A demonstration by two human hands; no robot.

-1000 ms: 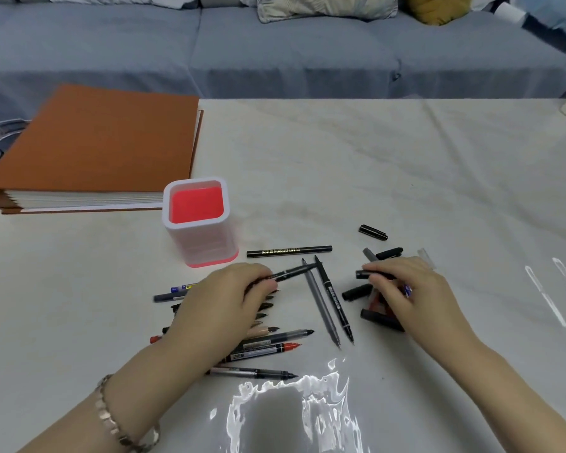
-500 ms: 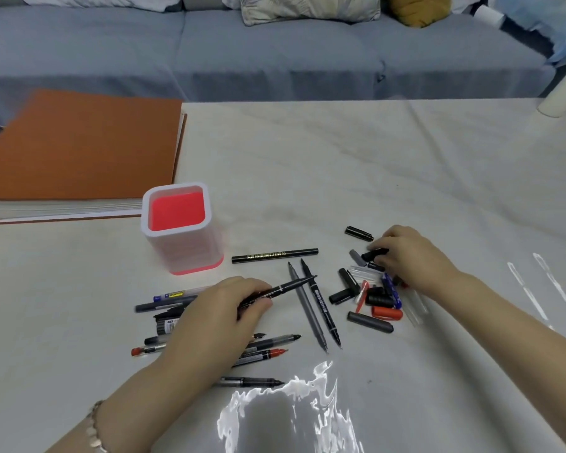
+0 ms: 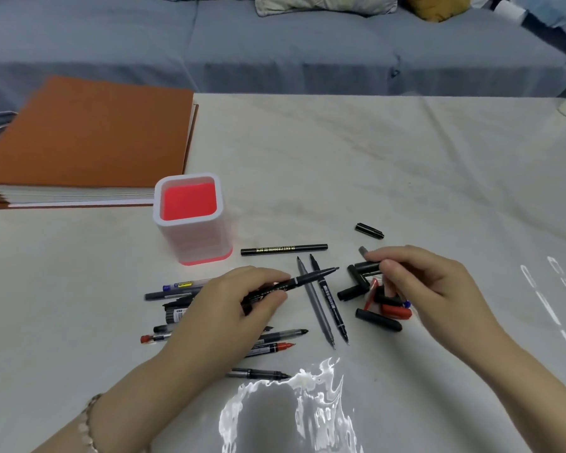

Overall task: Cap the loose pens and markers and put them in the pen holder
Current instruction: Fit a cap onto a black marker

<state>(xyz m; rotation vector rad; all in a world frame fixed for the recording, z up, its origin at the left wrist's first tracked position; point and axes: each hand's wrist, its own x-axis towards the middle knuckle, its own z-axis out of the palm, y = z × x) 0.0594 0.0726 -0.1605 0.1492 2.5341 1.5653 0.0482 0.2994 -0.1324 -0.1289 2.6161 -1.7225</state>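
My left hand [image 3: 239,308] grips an uncapped black pen [image 3: 307,278], its tip pointing right. My right hand [image 3: 425,282] pinches a black cap [image 3: 366,267] a short way from that tip, above a heap of loose black, red and blue caps [image 3: 378,304]. The white pen holder [image 3: 190,220] with a red inside stands upright to the left of both hands, nothing showing inside it. Several uncapped pens [image 3: 275,341] lie under and around my left hand. Two thin pens [image 3: 324,305] lie between the hands. A black marker [image 3: 284,249] lies near the holder.
A thick orange binder [image 3: 89,138] lies at the back left of the white table [image 3: 373,165]. One lone black cap [image 3: 369,230] sits beyond my right hand. A grey sofa runs behind the table. Glare marks the table's near edge.
My right hand has lifted a black cap out of the heap and brought it left toward the pen tip. My left hand has raised its pen slightly.
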